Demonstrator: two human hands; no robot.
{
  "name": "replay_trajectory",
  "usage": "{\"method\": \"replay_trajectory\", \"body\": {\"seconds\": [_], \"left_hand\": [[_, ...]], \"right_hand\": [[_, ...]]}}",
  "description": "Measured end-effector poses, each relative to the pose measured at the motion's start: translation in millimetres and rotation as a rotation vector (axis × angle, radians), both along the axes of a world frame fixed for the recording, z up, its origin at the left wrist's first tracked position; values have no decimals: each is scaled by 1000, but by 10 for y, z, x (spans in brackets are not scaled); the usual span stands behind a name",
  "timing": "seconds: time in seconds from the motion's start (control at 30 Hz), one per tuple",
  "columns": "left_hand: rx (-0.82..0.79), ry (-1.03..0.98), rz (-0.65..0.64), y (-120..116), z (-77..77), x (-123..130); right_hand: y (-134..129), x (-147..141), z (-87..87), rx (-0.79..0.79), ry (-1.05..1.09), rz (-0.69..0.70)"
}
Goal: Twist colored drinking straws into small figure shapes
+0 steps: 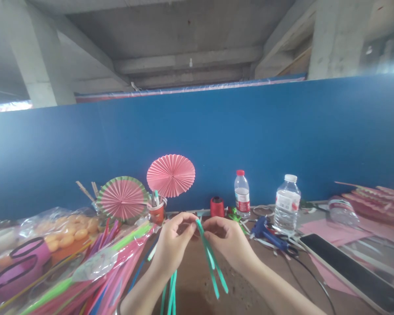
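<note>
Both hands are raised over the brown table (200, 280) in the middle of the head view. My left hand (175, 240) pinches the upper end of a bundle of teal strips (209, 258) between thumb and fingers. Close on its right, my right hand (228, 238) has its fingers curled against the same strips near their top. The strips hang down, with their lower ends spread apart. More teal strips (171, 293) lie below my left wrist.
Plastic-wrapped coloured strips (98, 267) lie at left, near two folded paper fans (123, 199). A red-capped bottle (242, 197), a white-capped bottle (287, 205), a blue glue gun (271, 234) and a phone (351, 271) are at right. A blue partition (216, 131) stands behind.
</note>
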State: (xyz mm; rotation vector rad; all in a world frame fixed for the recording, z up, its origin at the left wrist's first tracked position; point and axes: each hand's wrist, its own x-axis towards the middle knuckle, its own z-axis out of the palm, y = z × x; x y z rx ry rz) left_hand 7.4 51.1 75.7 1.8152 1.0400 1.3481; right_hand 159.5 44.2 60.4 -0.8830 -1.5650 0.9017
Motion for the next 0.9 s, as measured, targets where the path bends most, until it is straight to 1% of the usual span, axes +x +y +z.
{"method": "replay_trajectory", "body": {"seconds": [0.23,0.37,0.43,0.53,0.67,0.8,0.9], "left_hand": [[10,98,46,-27,-58,33],[36,102,62,-26,-61,44],[41,108,59,-25,-63,44],[53,127,63,-27,-68,42],[102,155,65,-28,-68,46],[125,195,58,-21,-61,40],[172,252,86,-27,-61,34]], "right_hand": [[-29,-43,-56,153,-183,-212],[-34,-59,-74,297,-280,-277],[-36,-61,-74,321,-294,-288],[-40,-59,-69,257,-257,-259],[-38,-49,-54,159,-154,-211],[-18,-40,-32,91,-30,-100],[-3,-35,-24,51,27,-43]]}}
